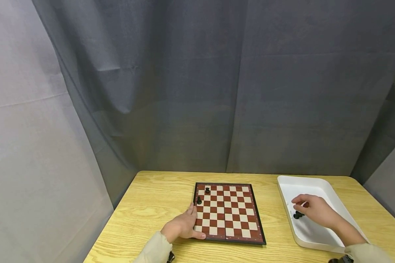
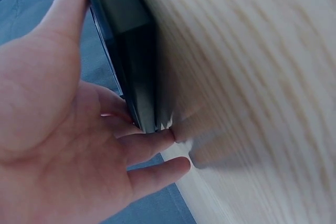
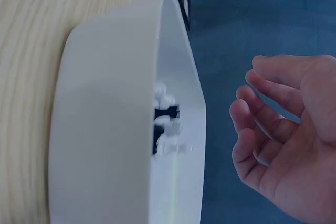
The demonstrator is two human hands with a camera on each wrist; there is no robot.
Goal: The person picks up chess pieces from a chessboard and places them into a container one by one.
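My right grip (image 1: 317, 210) hangs above the white tray (image 1: 303, 184), fingers loosely bent, thumb apart from them in the head view. My left grip (image 1: 184, 223) lies spread at the near-left corner of the chessboard (image 1: 232, 216), fingers along its left side, thumb at the near edge. Under my right grip, in the tray: black pieces (image 1: 297, 215) among white pieces (image 3: 172, 146), exact count unclear. On the board two dark chessmen (image 1: 199, 200) stand near the far-left corner. Board and tray sit well apart on the wood-grain tabletop (image 1: 145, 208); grey curtain (image 1: 191, 109) behind
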